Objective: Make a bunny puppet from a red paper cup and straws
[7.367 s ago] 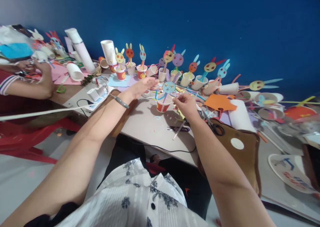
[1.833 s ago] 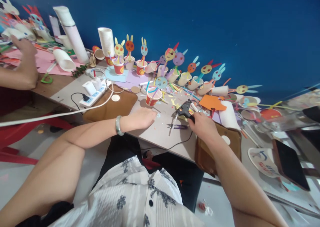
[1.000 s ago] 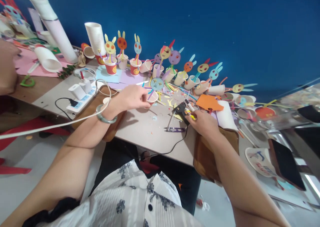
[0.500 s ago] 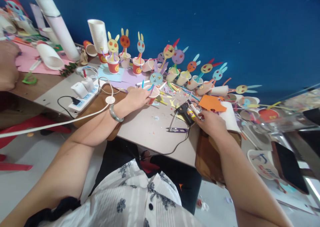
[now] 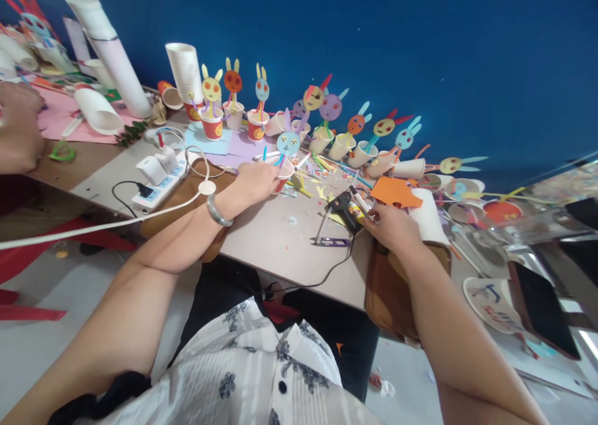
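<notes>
My left hand point(image 5: 256, 182) grips the side of a red paper cup point(image 5: 283, 182) that stands upright near the middle of the table. Out of this cup rises a light-blue paper rabbit face point(image 5: 288, 143) with purple ears, and blue strips stick up at its rim. At the right, my right hand point(image 5: 395, 225) has its fingers curled at the lower end of a white marker pen point(image 5: 360, 198); the fingertips are partly hidden. Beside that hand lies a black glue gun point(image 5: 344, 212) with its cord, and purple thread snips point(image 5: 331, 242) lie in front of it.
Rabbit-faced cups point(image 5: 212, 123) line the blue wall. Paper scraps and an orange sheet point(image 5: 397, 192) lie on the table point(image 5: 261, 238). A power strip point(image 5: 161, 191) and white cable are at left, with a white thermos point(image 5: 114, 63) behind. Another person's hand point(image 5: 18, 126) is at far left.
The cup with the blue rabbit face has shifted very slightly left in my left hand. My right hand stays almost still. The view has moved a little.
</notes>
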Demonstrator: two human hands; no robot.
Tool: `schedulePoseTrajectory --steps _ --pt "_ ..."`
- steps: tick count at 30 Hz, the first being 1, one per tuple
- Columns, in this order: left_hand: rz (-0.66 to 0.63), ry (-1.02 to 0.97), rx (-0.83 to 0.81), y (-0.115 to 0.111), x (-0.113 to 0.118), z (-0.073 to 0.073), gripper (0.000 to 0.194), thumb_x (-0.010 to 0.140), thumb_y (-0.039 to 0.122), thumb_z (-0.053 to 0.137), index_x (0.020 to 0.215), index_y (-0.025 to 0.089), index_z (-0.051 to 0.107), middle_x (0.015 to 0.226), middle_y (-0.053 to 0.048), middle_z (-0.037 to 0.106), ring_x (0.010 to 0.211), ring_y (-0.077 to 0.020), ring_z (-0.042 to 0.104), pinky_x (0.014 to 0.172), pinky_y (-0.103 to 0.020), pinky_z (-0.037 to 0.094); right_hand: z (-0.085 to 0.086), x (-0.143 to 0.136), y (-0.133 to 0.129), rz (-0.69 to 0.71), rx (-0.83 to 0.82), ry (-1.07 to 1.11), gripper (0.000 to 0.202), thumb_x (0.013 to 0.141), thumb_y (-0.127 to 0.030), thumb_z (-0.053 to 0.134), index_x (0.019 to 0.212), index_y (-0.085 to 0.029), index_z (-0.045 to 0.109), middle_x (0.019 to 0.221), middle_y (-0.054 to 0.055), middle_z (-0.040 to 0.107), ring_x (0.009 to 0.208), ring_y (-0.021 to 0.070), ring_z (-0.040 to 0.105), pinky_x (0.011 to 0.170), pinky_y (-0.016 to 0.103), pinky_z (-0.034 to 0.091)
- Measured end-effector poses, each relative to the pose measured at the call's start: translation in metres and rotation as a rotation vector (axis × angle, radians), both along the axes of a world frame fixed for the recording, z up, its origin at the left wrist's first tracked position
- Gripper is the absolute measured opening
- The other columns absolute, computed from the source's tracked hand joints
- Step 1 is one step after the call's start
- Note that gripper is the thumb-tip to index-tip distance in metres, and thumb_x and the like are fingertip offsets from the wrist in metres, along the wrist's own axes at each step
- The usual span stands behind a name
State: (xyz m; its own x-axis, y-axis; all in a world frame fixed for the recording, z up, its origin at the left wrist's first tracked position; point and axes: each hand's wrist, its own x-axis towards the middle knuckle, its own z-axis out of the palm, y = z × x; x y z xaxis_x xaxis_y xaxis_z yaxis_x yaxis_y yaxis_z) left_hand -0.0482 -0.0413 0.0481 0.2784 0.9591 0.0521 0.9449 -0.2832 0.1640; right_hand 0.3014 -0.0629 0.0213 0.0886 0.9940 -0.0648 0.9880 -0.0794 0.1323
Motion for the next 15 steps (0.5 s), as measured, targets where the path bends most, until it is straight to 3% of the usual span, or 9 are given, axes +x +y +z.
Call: schedulePoseTrajectory --steps 7,11,15 --pt "0.035 0.026 0.013 0.005 0.001 -0.005 0.031 0.108 0.022 0.046 0.121 0.008 0.07 0.114 -0.023 0.078 0.11 -0.034 0.077 0.087 -0.038 0.053 -0.006 0.012 0.01 -0.007 0.009 0.017 0.03 0.096 -0.035 0.061 0.109 -0.019 0.084 0.11 0.018 0.084 0.099 0.0339 0.078 0.074 0.037 0.05" --pt "0.031 0.006 0.044 0.005 -0.003 -0.008 0.029 0.107 0.026 0.051 0.117 0.01 0.072 0.112 -0.021 0.079 0.11 -0.0333 0.077 0.084 -0.036 0.053 -0.007 0.011 0.018 -0.018 -0.006 0.048 0.03 0.096 -0.043 0.066 0.102 -0.02 0.084 0.105 0.016 0.084 0.098 0.0331 0.078 0.075 0.037 0.051" --pt "0.006 -0.021 0.069 -0.009 -0.003 0.001 0.028 0.103 0.027 0.06 0.125 0.014 0.071 0.11 -0.017 0.08 0.104 -0.0299 0.077 0.083 -0.035 0.053 -0.007 0.001 0.023 -0.034 -0.057 0.02 0.036 0.099 -0.05 0.065 0.102 -0.019 0.084 0.111 0.017 0.083 0.105 0.0339 0.078 0.078 0.037 0.051"
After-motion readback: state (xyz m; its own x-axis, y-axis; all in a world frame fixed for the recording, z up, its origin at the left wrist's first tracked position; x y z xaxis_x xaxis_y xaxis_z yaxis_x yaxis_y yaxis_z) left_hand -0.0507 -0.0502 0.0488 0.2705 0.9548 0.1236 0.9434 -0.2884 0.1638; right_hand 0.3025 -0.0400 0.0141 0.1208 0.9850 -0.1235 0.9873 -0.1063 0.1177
